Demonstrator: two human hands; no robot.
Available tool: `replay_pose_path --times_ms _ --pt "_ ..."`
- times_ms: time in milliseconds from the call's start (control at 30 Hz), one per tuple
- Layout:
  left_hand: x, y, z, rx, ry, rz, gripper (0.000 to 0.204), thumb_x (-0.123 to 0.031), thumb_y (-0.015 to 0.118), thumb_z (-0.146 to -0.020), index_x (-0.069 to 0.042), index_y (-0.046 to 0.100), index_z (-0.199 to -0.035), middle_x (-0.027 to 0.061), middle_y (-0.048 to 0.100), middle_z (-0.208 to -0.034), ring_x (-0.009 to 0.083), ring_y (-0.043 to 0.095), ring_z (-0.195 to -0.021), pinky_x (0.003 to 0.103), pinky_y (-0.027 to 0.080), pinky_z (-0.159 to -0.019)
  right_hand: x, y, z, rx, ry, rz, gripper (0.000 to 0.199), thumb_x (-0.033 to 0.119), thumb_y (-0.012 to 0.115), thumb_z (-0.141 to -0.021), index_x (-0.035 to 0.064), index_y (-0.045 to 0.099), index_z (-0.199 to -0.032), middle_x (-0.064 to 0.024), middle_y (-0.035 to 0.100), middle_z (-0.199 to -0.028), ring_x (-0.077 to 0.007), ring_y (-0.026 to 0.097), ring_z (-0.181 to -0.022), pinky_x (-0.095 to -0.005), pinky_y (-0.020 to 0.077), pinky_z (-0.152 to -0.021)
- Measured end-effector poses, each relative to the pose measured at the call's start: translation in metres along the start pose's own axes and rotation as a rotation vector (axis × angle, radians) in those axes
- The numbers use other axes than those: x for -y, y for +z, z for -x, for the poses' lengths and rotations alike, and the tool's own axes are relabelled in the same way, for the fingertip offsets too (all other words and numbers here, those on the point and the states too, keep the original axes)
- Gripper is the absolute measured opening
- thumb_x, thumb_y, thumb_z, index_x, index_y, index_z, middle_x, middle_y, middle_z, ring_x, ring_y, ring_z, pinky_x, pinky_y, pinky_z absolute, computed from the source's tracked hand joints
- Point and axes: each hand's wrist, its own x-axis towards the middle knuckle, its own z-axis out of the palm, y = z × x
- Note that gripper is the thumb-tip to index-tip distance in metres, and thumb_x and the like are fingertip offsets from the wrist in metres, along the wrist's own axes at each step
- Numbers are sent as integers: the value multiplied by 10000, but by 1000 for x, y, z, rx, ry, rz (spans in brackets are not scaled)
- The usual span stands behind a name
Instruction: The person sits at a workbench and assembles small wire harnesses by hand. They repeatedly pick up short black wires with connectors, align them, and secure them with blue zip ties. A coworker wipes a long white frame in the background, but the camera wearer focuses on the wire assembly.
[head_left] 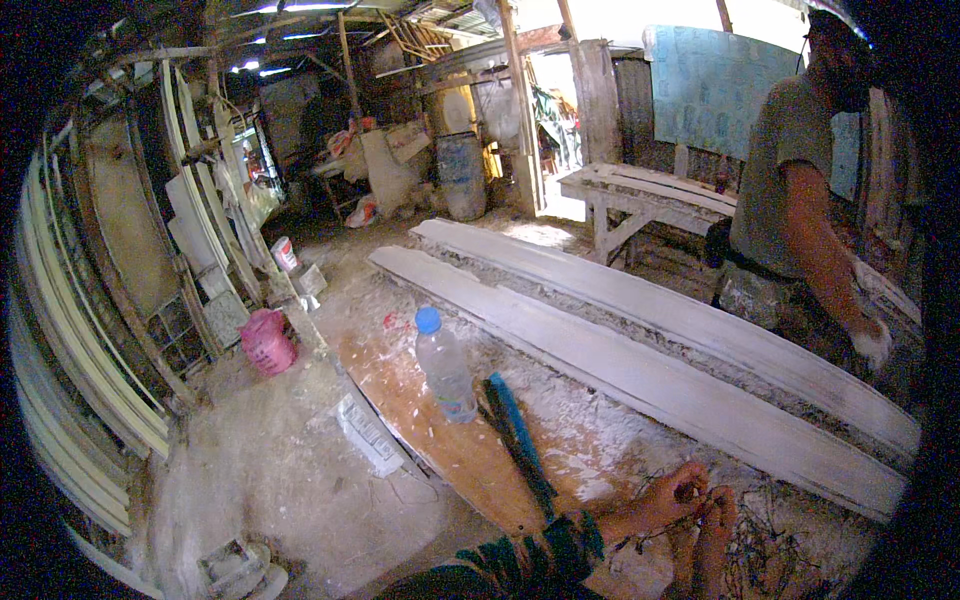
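The left hand [682, 490] and right hand [714, 513] meet with fingers bent, to the right of a clear, blue-capped bottle [445, 372] and nearer the wearer; whether they are clamped on anything cannot be told. A tangle of dark strands [765, 545] lies farther right of the bottle, just beside the hands. The bottle stands upright on a brown, white-spattered table [462, 468], with a long blue-and-dark object [513, 415] near its right side. Two long, whitish planks [620, 350] stretch beyond the bottle to its right, a co-worker [785, 190] standing past them. A pink bag [268, 343] rests left of the bottle.
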Motion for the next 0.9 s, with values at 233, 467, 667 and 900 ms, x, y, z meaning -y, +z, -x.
replay_pose_path --times_ms 233,467,667,900 --pt "15 0 -4 71 14 140 171 -182 579 -805 -66 509 -910 13 517 -820 94 480 -775 246 413 -705 -5 -1 -5 22 58 -212 99 130 484 -835 69 501 -911 -22 505 -857 -120 473 -768 -265 420 -664" --pt "32 6 -1 -19 -4 15 160 -160 563 -814 -63 536 -938 28 542 -872 114 499 -807 258 422 -734 16 35 -1 110 197 -714 113 109 537 -807 82 513 -914 -59 543 -885 -196 531 -818 -333 487 -690" --pt "31 0 -9 -48 -10 103 98 -93 561 -805 -25 562 -876 51 549 -867 130 522 -837 249 427 -749 52 27 13 -85 346 -511 97 91 562 -794 72 521 -880 -50 557 -840 -163 538 -765 -294 483 -622" --pt "-4 -8 -3 9 -144 99 134 -78 594 -783 -32 584 -908 27 576 -825 107 525 -777 241 435 -714 31 10 -5 -8 238 -242 99 117 629 -756 69 552 -795 -2 561 -761 -94 513 -719 -230 422 -618"
